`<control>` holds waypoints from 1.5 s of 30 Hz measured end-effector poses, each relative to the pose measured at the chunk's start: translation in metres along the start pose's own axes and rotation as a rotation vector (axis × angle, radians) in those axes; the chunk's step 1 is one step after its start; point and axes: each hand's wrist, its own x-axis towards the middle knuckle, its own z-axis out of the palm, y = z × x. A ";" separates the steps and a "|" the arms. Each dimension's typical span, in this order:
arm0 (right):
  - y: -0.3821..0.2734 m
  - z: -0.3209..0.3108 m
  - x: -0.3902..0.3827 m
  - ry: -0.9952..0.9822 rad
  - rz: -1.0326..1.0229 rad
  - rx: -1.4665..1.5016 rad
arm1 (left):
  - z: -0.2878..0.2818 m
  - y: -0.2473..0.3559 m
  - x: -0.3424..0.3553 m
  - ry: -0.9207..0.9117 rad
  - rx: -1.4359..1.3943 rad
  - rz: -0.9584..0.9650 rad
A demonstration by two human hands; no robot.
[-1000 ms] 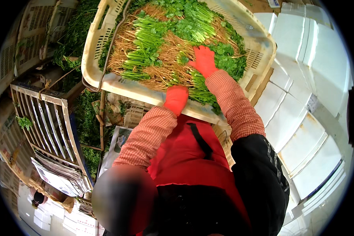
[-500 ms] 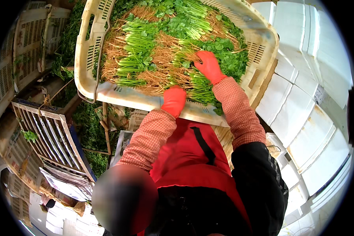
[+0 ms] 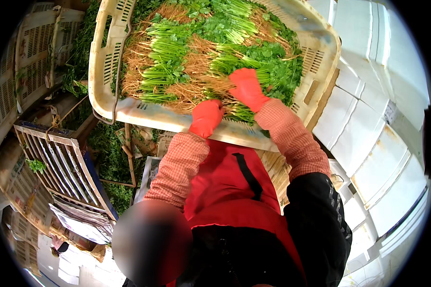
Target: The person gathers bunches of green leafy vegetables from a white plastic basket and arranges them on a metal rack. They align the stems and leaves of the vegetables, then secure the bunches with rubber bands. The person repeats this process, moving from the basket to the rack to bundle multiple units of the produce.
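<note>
A cream plastic crate (image 3: 143,111) fills the top of the view, packed with bundles of green herbs (image 3: 177,52) whose pale brown roots (image 3: 196,88) show in rows. My left hand (image 3: 207,117), in a red glove, sits on the crate's near rim with its fingers curled over into the roots. A little farther in, my right hand (image 3: 246,88), also gloved in red, lies on a herb bundle at the crate's near right, fingertips tucked into the greens. Checked sleeves and a red apron (image 3: 225,182) are below.
White foam boxes (image 3: 378,138) are stacked along the right. Empty slatted crates (image 3: 57,162) and more cream crates (image 3: 28,52) stand at the left, with loose greens (image 3: 107,158) between them. A wooden frame (image 3: 129,153) shows under the full crate.
The crate sits lower and larger in the picture. My left hand has slid from the rim's outer face up to the roots. My right hand has stayed on the greens.
</note>
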 end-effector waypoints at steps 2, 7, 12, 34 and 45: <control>0.015 -0.012 -0.020 0.163 -0.061 0.112 | -0.001 -0.002 -0.001 0.016 -0.067 0.014; 0.003 -0.031 -0.050 -0.003 -0.107 0.218 | 0.007 0.003 0.013 0.030 -0.125 0.005; -0.019 0.003 -0.036 0.081 -0.080 0.011 | 0.015 0.004 0.015 0.167 -0.141 0.050; 0.032 -0.040 -0.151 0.675 0.265 0.705 | 0.033 0.028 0.045 0.071 -1.057 -0.235; 0.028 -0.043 -0.144 0.571 0.161 0.484 | 0.070 0.054 0.081 0.320 -1.696 -0.410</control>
